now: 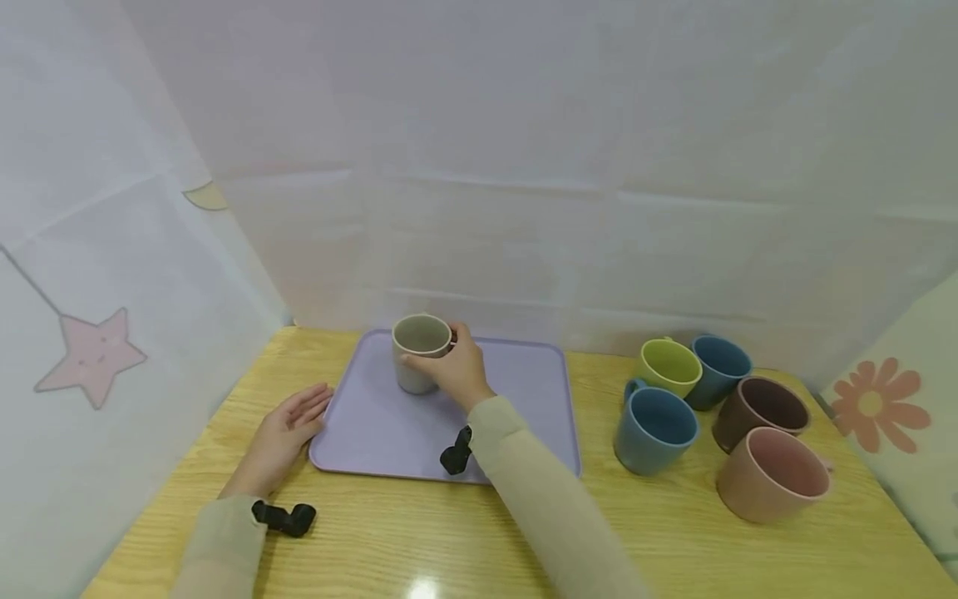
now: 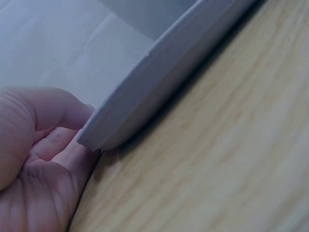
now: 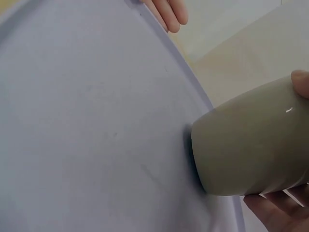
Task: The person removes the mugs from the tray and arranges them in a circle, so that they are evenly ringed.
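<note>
A grey-green mug (image 1: pixel 414 366) stands upright over the back left part of a lilac tray (image 1: pixel 367 433). My right hand (image 1: pixel 458 370) grips this mug, thumb at the near side of its rim and fingers by the handle. In the right wrist view the base of the mug (image 3: pixel 241 145) is right at the tray surface, with a dark shadow along it. My left hand (image 1: pixel 280 433) lies beside the tray's left edge with its fingers extended. Its thumb (image 2: pixel 63 108) meets the tray rim (image 2: pixel 140 92) in the left wrist view.
Several mugs stand grouped on the wooden table (image 1: pixel 359 532) to the right: a lime green mug (image 1: pixel 669 366), a dark blue mug (image 1: pixel 718 370), a lighter blue mug (image 1: pixel 654 433), a brown mug (image 1: pixel 756 412) and a pink mug (image 1: pixel 771 478). A white cloth wall (image 1: pixel 479 208) rises behind.
</note>
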Tool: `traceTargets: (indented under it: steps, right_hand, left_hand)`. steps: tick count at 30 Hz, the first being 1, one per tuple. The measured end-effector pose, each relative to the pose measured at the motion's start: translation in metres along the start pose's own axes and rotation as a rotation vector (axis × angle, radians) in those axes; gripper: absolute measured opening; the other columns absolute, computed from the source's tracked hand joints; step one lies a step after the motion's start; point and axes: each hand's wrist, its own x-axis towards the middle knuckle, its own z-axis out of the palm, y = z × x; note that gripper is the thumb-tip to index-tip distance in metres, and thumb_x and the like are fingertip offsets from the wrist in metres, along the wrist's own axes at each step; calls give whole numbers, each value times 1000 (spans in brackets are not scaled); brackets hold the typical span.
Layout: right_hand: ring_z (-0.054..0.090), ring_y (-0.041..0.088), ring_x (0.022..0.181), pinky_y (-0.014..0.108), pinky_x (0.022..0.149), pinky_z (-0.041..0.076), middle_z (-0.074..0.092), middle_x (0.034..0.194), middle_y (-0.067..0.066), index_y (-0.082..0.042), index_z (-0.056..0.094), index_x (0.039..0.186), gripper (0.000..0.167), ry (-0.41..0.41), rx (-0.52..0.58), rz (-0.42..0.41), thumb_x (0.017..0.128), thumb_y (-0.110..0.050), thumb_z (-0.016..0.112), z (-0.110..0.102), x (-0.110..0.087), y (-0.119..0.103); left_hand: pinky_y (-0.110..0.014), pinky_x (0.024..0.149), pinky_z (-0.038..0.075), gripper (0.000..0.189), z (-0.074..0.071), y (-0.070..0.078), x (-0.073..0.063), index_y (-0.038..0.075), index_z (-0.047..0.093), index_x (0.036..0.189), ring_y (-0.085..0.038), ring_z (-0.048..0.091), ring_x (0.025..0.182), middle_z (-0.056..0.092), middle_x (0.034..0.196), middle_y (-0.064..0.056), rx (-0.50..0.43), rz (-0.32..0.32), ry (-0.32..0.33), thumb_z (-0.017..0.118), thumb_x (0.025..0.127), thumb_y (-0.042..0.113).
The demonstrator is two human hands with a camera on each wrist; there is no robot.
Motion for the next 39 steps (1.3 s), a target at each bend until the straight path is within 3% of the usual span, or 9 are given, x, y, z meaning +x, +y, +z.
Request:
traceTargets:
  steps: [6, 10, 13, 21, 29, 32, 35, 39]
  right_hand:
    - [59, 18, 112, 36, 91, 55, 61, 126, -1, -17, 53, 138, 86, -17, -9, 12, 68, -44, 95, -26, -20, -4]
    - [55, 20, 110, 37, 86, 54, 61, 124, -2, -19, 55, 137, 82, -25, 17, 0, 69, -42, 95, -47, -39, -9]
    - [56, 21, 109, 37, 86, 54, 62, 123, -2, -20, 57, 135, 78, -15, 36, -39, 69, -37, 95, -63, -53, -13]
    - [58, 25, 115, 42, 88, 59, 61, 128, 4, -15, 55, 137, 80, -39, 33, -163, 69, -20, 96, -112, -99, -16]
    - [57, 31, 119, 36, 83, 62, 61, 131, 12, -11, 53, 142, 88, -30, -19, -146, 65, -9, 97, -162, -148, -12]
    - [58, 27, 117, 35, 79, 62, 61, 130, 12, -8, 53, 141, 88, -12, -68, -195, 65, -9, 97, -179, -164, -10]
    - [60, 19, 113, 34, 76, 63, 62, 128, 13, -6, 53, 139, 86, 2, -100, -251, 65, -6, 96, -196, -179, -8]
    - [59, 8, 108, 30, 74, 61, 60, 126, 11, -6, 52, 139, 87, 33, -157, -246, 64, -3, 96, -215, -198, -3]
  left_hand:
    - [-8, 101, 41, 59, -3, 0, -3, -3, 23, 159, -31, 33, 147, 30, 161, -25, -11, -25, -13, 49, 106, 4]
    - [-8, 101, 41, 59, -4, 1, -4, -4, 23, 158, -24, 36, 146, 30, 160, -27, -2, -24, -3, 49, 106, 3]
    - [-8, 101, 41, 59, -4, 3, -3, -5, 24, 158, -19, 39, 145, 30, 160, -28, 10, -12, 2, 50, 106, 4]
    - [-7, 101, 41, 60, -5, 0, -3, -2, 24, 159, -29, 35, 147, 32, 160, -25, 13, -24, 3, 51, 107, 7]
    - [-8, 101, 41, 58, -2, -5, -3, -4, 25, 158, -5, 43, 139, 32, 159, -28, 7, -11, 0, 50, 106, 4]
    - [-8, 101, 41, 58, -2, -3, -2, -6, 25, 157, -2, 44, 136, 32, 158, -29, 8, 3, -2, 50, 106, 4]
    - [-8, 101, 41, 58, -2, 0, -1, -6, 25, 157, -7, 43, 139, 32, 158, -29, 5, 4, -5, 50, 106, 3]
    - [-7, 101, 41, 59, -2, 3, 1, -4, 24, 158, -13, 41, 142, 32, 159, -28, 3, -5, -6, 50, 106, 3]
